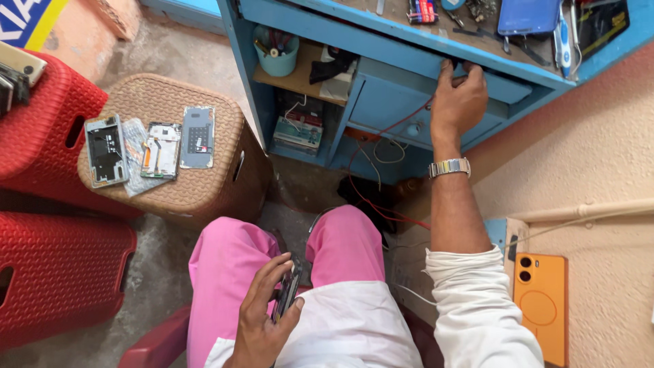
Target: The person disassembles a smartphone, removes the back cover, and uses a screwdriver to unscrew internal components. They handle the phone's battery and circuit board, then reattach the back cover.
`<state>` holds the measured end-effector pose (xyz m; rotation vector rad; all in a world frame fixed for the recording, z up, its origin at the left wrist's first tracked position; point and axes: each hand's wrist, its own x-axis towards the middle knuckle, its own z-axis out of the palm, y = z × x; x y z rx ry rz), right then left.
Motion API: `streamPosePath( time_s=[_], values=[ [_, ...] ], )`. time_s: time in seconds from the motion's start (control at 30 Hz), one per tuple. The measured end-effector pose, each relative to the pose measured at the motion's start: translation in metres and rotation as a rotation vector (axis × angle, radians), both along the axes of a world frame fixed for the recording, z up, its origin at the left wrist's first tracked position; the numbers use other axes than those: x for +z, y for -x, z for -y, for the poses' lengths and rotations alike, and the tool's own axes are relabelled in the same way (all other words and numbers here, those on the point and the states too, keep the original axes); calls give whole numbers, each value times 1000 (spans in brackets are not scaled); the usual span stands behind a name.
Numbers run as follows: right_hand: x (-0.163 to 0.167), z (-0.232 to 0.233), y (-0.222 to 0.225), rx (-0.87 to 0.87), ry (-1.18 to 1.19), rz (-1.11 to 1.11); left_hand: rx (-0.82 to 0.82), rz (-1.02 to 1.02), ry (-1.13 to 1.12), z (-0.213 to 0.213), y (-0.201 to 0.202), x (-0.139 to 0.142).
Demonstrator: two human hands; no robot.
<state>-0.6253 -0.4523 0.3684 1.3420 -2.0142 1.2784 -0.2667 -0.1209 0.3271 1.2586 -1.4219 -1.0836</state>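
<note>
My left hand (262, 317) rests on my lap over pink trousers and holds a dark phone (287, 292) edge-up between fingers and thumb. My right hand (458, 99), with a metal watch (449, 167) at the wrist, reaches forward to the blue wooden desk (381, 41). Its fingers curl over the top edge of a blue drawer (392, 102) just under the desktop. Whether the drawer is slid out I cannot tell.
A brown woven stool (204, 187) at left carries three opened phone bodies (160, 146). Red plastic stools (48, 272) stand at far left. An orange phone (541, 307) lies at right. Red wires (361, 184) hang under the desk. Tools and a blue phone (528, 15) lie on the desktop.
</note>
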Motion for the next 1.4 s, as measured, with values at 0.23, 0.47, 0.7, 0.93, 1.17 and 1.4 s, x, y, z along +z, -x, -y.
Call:
streamPosePath(
  time_s=[0.23,0.47,0.7,0.93,1.17,1.4],
  values=[
    [0,27,-5,-160,64,61,18,104,96,13,-6,-36],
    [-2,20,-13,-149,127,18,35,51,-53,13,-11,-51],
    [2,11,-12,-168,115,-65,24,55,-22,12,-6,-43],
    [9,16,-5,-62,-2,48,5,53,-37,8,-2,-33],
    [2,25,-2,-52,-4,107,6,27,89,0,-2,-27],
    [10,2,-9,23,61,137,1,19,150,-1,-7,-6]
  ],
)
